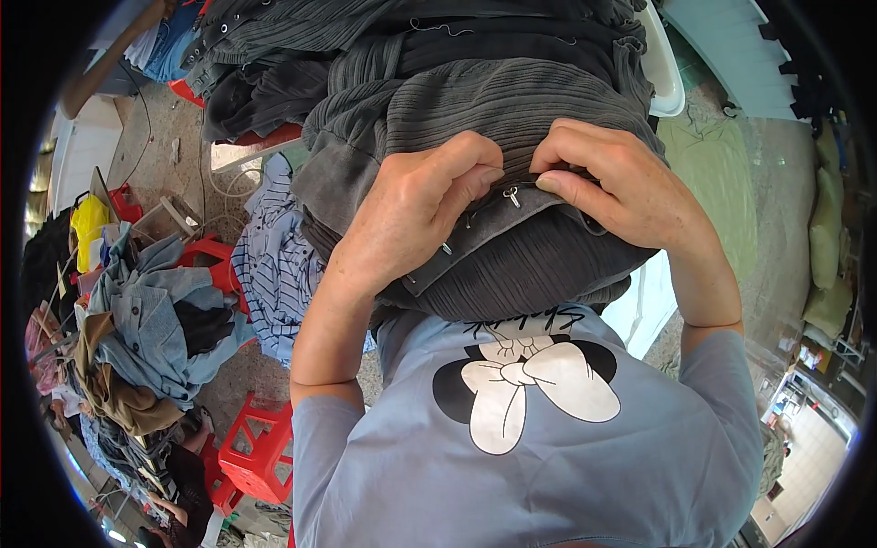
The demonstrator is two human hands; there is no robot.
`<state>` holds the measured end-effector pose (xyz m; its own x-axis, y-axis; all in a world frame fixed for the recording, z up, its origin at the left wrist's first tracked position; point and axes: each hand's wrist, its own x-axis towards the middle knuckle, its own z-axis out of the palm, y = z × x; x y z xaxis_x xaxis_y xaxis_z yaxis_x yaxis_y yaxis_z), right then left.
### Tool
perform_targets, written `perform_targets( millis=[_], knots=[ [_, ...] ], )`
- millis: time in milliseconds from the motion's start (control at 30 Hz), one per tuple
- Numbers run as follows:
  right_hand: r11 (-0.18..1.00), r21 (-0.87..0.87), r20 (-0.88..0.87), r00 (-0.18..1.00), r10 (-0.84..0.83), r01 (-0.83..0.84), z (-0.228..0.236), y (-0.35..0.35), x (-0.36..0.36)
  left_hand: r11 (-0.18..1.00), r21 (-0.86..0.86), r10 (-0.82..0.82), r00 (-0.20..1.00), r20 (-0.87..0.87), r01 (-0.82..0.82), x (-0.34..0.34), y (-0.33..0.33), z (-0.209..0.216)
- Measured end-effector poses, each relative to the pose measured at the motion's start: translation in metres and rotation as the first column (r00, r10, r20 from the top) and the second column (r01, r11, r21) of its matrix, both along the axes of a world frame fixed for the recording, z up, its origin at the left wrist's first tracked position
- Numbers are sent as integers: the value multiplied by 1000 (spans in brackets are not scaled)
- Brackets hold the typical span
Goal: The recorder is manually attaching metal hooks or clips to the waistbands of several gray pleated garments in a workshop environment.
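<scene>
A dark grey ribbed garment (493,100) lies bunched across my lap. Along its turned-up edge runs a plain dark band (489,233) with small silvery metal fasteners; one fastener (512,196) stands out between my hands, while others lie partly under the left one. My left hand (420,196) is closed, thumb and fingers pinching the cloth left of that fastener. On the other side my right hand (617,183) pinches the same edge, its thumb pressed toward the curled fingers. The fingertips hide exactly what lies between them.
More dark clothes (274,41) are heaped beyond my hands, beside a white tub (670,68). At left are a blue striped shirt (274,265), piled denim clothes (151,310) and a red stool (256,447). Another person's arm (91,73) shows at the far left. Pale green cloth (708,183) lies right.
</scene>
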<state>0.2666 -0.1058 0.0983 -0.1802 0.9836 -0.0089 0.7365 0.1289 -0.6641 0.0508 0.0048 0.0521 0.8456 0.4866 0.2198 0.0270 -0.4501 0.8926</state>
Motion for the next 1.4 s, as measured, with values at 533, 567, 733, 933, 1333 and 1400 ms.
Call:
perform_targets(
  millis=[533, 567, 733, 933, 1333, 1400],
  knots=[
    [998, 1, -232, 971, -62, 64, -7, -1, 4, 986, 81, 142, 987, 81, -149, -1, -12, 2],
    [991, -30, -308, 942, -136, 133, -6, -4, 5, 977, 211, 33, 999, 34, -40, -6, -15, 3],
    [980, 38, -290, 940, -178, 197, 1, -14, 8, 870, 492, 11, 1000, 0, -10, -21, -25, 0],
    [990, 130, -55, 997, -51, 58, 9, -21, -2, 808, 566, 134, 986, 96, -165, -81, -14, 20],
    [985, 109, -37, 990, 136, -132, 7, -18, -29, 984, 160, 79, 997, -16, -75, -76, -25, 5],
    [984, 120, 24, 991, 130, -132, 6, -20, -37, 963, 267, 58, 992, -112, -26, -62, -32, 5]
  ],
)
